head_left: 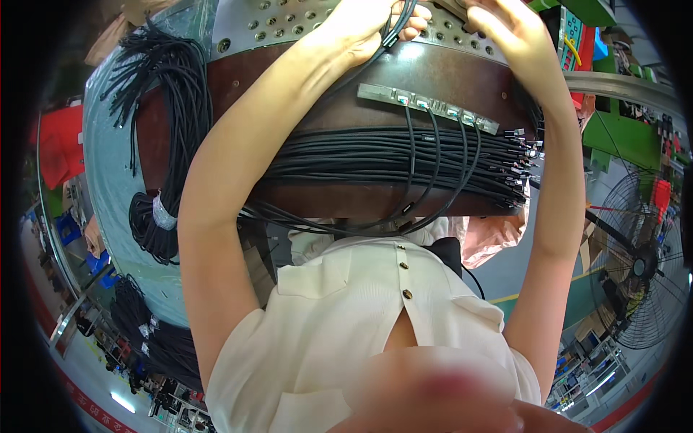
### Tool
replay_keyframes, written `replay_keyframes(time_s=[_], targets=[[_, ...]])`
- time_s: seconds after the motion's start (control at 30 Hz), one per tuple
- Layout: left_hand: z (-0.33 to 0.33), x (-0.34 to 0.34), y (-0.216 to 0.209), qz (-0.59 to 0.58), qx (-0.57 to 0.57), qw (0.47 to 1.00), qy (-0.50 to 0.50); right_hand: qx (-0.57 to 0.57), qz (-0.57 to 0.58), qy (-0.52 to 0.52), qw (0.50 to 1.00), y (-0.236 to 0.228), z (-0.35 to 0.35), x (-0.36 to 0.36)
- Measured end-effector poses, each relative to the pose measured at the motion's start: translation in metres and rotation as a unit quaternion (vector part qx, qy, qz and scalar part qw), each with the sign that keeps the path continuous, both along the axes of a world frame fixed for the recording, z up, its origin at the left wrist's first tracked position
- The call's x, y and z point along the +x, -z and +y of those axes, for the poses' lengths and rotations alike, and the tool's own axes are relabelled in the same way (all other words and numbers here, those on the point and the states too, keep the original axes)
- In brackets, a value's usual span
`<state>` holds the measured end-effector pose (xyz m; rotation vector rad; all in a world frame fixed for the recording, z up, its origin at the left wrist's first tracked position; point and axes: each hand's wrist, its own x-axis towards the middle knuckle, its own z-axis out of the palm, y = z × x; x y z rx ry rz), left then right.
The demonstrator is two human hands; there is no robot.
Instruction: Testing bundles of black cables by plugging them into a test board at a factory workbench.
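Observation:
My left hand (372, 22) is at the top edge, its fingers closed round several black cables (395, 30). To its right, my right hand (505, 22) has its fingers curled beside a grey metal piece (453, 9); the frame's edge cuts off the fingertips, so what they grip is hidden. Below both hands, a slim metal bar fixture (429, 105) lies on the brown board, with several cable ends seated in its slots. Their cables loop down over a flat bundle of black cables (346, 155), whose metal plugs (523, 166) point right.
A perforated metal plate (289, 22) covers the far side of the brown board (245, 86). Black cable hanks (177, 108) hang over the padded left edge (108, 187), one tied with a silvery wrap. A caged fan (639, 267) stands at right, near a metal rail (613, 83).

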<state>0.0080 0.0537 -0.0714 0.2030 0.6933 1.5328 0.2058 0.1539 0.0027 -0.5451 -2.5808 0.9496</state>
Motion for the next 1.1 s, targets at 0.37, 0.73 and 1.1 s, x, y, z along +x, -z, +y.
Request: replay_keyframes(time_s=[0.37, 0.73, 1.1], targets=[[-0.053, 0.020, -0.067, 0.155, -0.045, 0.985, 0.064, 0.147, 0.038, 0.157, 0.976, 0.043, 0.016, -0.072], [-0.175, -0.038, -0.105, -0.001, 0.046, 0.994, 0.100, 0.068, -0.055, 0.119, 0.989, 0.029, -0.028, -0.013], [-0.231, -0.128, -0.106, 0.647, -0.267, 0.709, -0.083, 0.090, -0.033, 0.007, 0.995, 0.047, -0.097, 0.045]])
